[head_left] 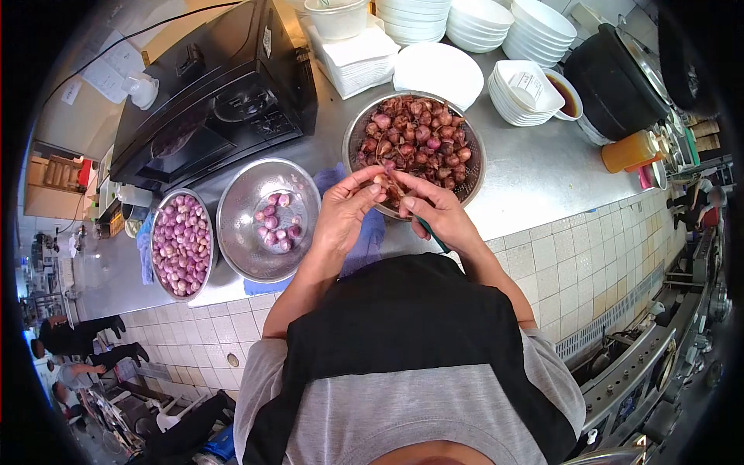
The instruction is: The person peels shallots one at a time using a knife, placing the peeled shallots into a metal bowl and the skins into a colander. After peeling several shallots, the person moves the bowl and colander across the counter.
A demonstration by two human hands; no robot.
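My left hand (346,214) pinches a small shallot (380,180) between thumb and fingertips, over the near rim of a colander (476,174) heaped with unpeeled brown-red shallots (422,133). My right hand (443,217) is closed around a green handle (433,235), which looks like a small knife's; its blade is hidden. The right fingertips touch loose brown skin (396,189) by the held shallot. To the left, a perforated steel bowl (232,232) contains several peeled purple shallots (271,222). Beside it, another steel bowl (209,267) is full of peeled shallots (181,245).
A black microwave-like appliance (209,101) stands at the back left. Behind the colander are napkins (353,58), a white plate (439,74) and stacked bowls (535,35). A black pot (620,77) and an orange-filled container (626,152) stand right. Blue cloth (364,236) lies under the bowls.
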